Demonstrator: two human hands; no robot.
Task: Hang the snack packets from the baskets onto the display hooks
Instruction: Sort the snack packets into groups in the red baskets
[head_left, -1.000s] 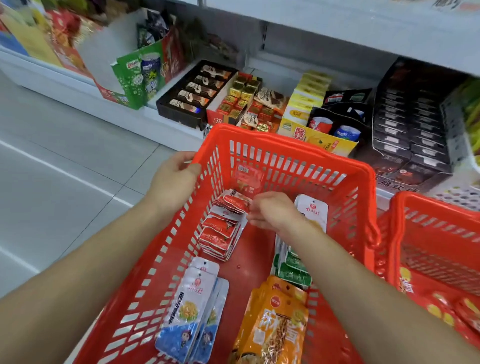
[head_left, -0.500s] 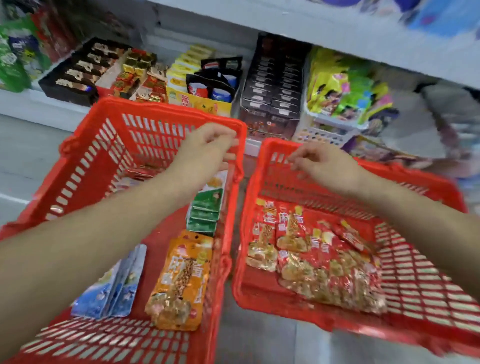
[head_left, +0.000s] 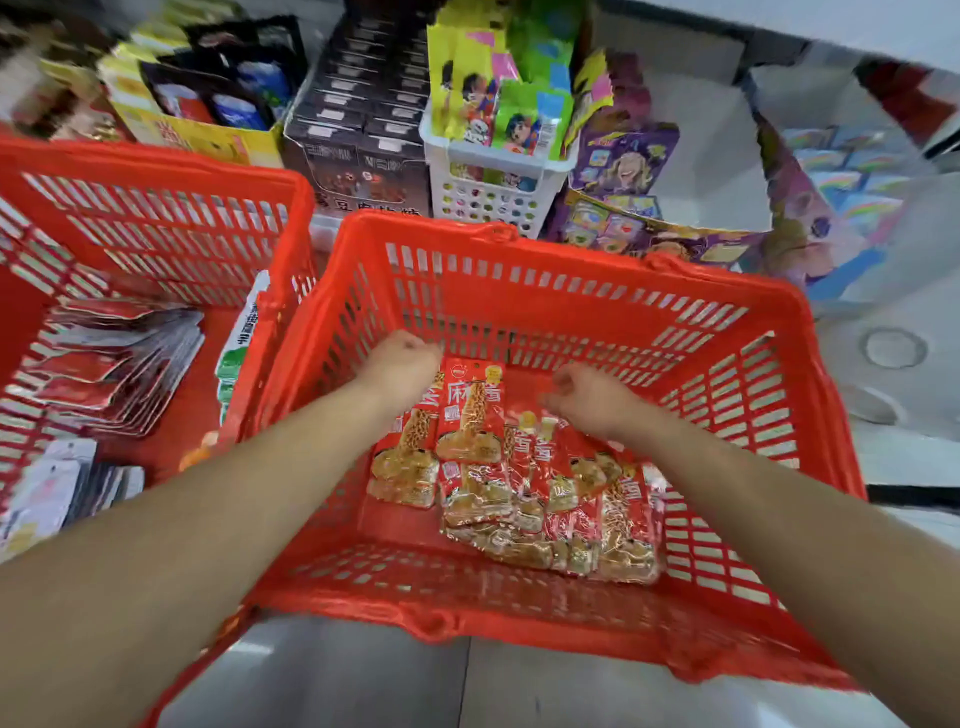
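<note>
You have two red baskets in front of you, side by side and touching. Both your hands are inside the right-hand basket (head_left: 571, 249), and its floor holds a pile of red snack packets (head_left: 470, 415). There are more than five, but they overlap too much for an exact count. The top packet shows a large "麻"; the other print is too blurred to read.

Your left hand (head_left: 400, 366) has curled fingers at that packet's upper left corner, and your right hand (head_left: 584, 397) is curled just above the pile. You cannot tell whether either hand has hold of a packet.

The left-hand basket (head_left: 156, 166) holds a fanned stack of red-and-silver packets (head_left: 114, 358). One white basket (head_left: 493, 192) of bright packets stands on the shelf behind.
</note>
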